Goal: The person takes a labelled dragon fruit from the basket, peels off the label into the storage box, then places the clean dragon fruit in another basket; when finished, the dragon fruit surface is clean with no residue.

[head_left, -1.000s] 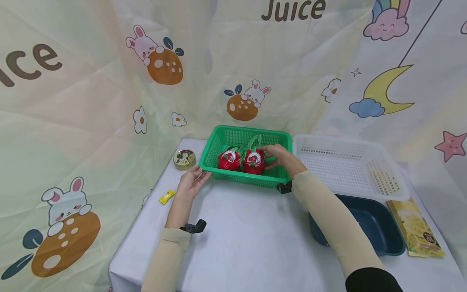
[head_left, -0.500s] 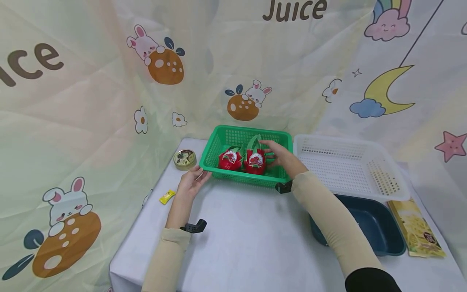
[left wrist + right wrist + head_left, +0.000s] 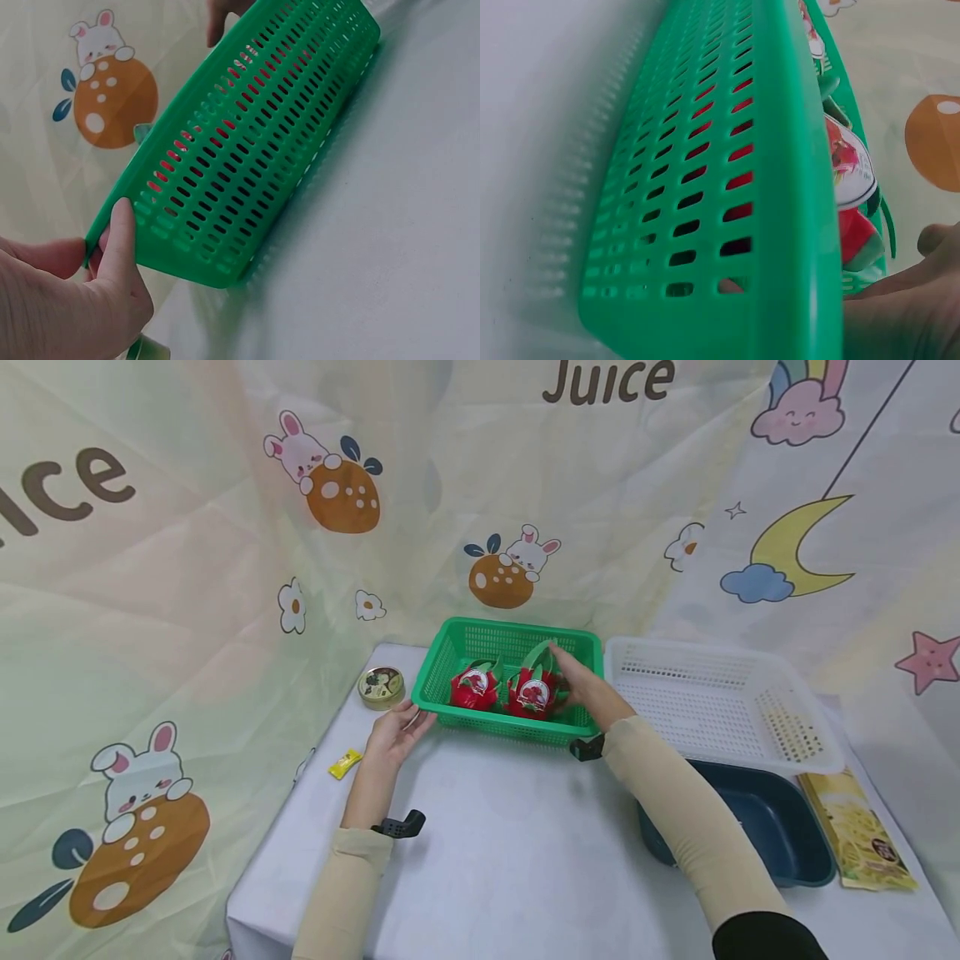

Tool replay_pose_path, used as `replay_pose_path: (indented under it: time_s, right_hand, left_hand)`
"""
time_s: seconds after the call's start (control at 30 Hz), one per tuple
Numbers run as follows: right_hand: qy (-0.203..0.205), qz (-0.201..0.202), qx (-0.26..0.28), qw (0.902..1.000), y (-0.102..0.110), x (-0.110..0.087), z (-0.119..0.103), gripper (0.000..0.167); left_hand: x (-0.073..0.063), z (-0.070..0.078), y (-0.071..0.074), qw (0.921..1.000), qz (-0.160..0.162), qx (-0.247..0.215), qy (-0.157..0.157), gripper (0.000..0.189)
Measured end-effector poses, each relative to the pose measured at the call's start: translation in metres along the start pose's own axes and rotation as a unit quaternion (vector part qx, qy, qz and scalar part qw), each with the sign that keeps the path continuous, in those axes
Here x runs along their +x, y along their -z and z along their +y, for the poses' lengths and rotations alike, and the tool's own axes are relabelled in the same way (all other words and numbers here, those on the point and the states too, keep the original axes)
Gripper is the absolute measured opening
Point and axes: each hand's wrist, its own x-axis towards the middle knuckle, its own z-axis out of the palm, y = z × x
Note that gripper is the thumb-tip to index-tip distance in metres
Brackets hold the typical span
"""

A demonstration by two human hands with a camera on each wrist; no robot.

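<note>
Two red dragon fruits with green leaves and round labels sit side by side in a green plastic basket (image 3: 495, 722). My left hand (image 3: 393, 737) pinches the basket's rim at its near left corner, thumb on one side and fingers on the other, as the left wrist view also shows. My right hand (image 3: 588, 689) reaches over the right end of the basket and holds the right dragon fruit (image 3: 532, 696) by its right side, at the leaves. Some of its fingers are hidden behind the fruit. The left dragon fruit (image 3: 473, 688) lies untouched, its leaves leaning to the right.
A round tin (image 3: 381, 687) and a small yellow wrapped packet (image 3: 345, 764) lie left of the basket. To the right stand a white perforated basket (image 3: 675, 693), a dark blue tub (image 3: 780, 827) and a yellow food bag (image 3: 862, 839). Printed cloth hangs behind the white table (image 3: 487, 852).
My right hand has shifted its fingers up behind the leaves of the right dragon fruit. That fruit has moved slightly right and tilted, widening the gap to the other. My left hand has stayed put.
</note>
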Motion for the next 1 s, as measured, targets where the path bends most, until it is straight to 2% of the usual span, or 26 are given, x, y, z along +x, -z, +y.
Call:
replay_pose_path:
  time_s: [0.13, 0.3, 0.57, 0.9, 1.0]
  right_hand:
    - [-0.013, 0.006, 0.020, 0.9997, 0.0004, -0.0004, -0.0003, 0.093]
    - [-0.010, 0.009, 0.033, 0.9994, 0.0014, -0.0013, -0.0006, 0.093]
    - [-0.008, 0.002, 0.002, 1.0000, -0.0007, -0.0007, 0.0046, 0.061]
    - [-0.017, 0.006, 0.023, 0.9996, 0.0018, -0.0054, 0.0024, 0.060]
    - [-0.010, 0.003, 0.011, 0.9999, 0.0058, -0.0065, -0.0001, 0.058]
  left_hand:
    - [-0.0008, 0.0013, -0.0004, 0.9999, -0.001, -0.010, 0.003, 0.051]
    - [-0.0008, 0.0014, -0.0010, 0.9996, -0.009, -0.024, 0.009, 0.053]
    - [-0.0020, 0.0015, 0.0004, 0.9996, -0.006, -0.025, 0.012, 0.051]
    - [-0.0009, 0.0020, 0.0028, 0.9989, -0.012, -0.042, 0.017, 0.056]
    - [-0.0011, 0.0021, 0.0028, 0.9985, -0.013, -0.049, 0.021, 0.055]
